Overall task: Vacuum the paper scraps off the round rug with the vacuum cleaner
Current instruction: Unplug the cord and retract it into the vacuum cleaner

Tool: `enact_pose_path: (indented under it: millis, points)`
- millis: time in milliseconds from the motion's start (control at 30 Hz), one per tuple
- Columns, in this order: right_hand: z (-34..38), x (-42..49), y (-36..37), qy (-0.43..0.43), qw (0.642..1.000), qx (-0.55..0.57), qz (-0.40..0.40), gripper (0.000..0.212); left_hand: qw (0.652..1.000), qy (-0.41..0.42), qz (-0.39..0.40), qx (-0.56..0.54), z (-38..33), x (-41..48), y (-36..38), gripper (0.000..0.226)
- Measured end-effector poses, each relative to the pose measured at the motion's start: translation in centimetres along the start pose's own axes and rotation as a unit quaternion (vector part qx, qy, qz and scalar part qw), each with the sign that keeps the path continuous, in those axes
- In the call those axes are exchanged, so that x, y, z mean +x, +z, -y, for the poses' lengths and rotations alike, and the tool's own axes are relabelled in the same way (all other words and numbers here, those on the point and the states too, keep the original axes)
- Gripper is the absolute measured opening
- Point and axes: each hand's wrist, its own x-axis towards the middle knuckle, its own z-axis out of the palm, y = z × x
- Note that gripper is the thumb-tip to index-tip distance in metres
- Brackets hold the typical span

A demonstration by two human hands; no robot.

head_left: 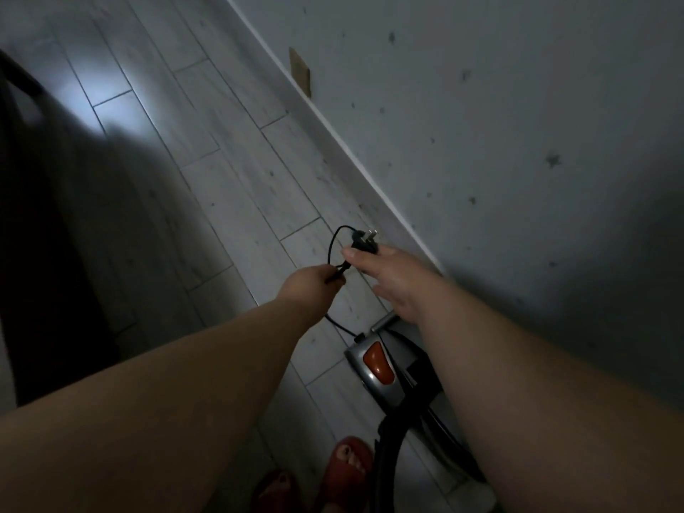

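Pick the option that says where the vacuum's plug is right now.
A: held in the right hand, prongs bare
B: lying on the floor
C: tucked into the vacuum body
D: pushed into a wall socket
A: the right hand pinches the plug, its prongs free in the air near the wall, while the left hand holds the cord.

Floor (207,149): pale grey wood-look planks, with one bright light reflection (81,94) at upper left. Wall (518,105): grey, marked with dark spots. White skirting board (370,178) joins both. A brown rectangular patch (299,70) sits at the wall base. Red slippers (348,464) stand at the bottom edge.
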Motion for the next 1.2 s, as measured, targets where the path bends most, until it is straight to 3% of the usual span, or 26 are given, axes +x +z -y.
enact_pose_path:
  millis: [200, 267, 400, 633, 900, 1200]
  points:
    - [-5.3, 1.9, 0.0, -0.004, 1.0, -0.019, -0.021, 0.053, 0.999, -0.001, 0.019, 0.026, 2.3, 1.9, 3.5, 0.029]
    - [-7.4, 2.3, 0.0, -0.012, 0.995, -0.097, -0.02, 0.062, 1.0, 0.0, 0.011, 0.02, 3.2, 2.4, 4.3, 0.028]
    - [-12.4, 3.0, -0.3, -0.011, 0.938, -0.345, -0.024, 0.079, 0.999, -0.006, -0.018, -0.03, 4.8, 3.3, 5.5, 0.025]
    - [-18.0, 3.5, 0.1, 0.032, 0.844, -0.535, -0.009, 0.071, 0.998, -0.002, -0.016, -0.059, 7.7, 4.0, 8.0, 0.024]
    - [-22.0, 3.9, 1.2, 0.08, 0.768, -0.636, 0.018, 0.073, 0.999, -0.012, -0.038, -0.015, 10.8, 4.5, 9.0, 0.024]
    - [-22.9, 4.0, 2.0, 0.11, 0.733, -0.67, 0.03, 0.076, 0.994, -0.041, -0.096, -0.028, 13.1, 4.8, 8.8, 0.025]
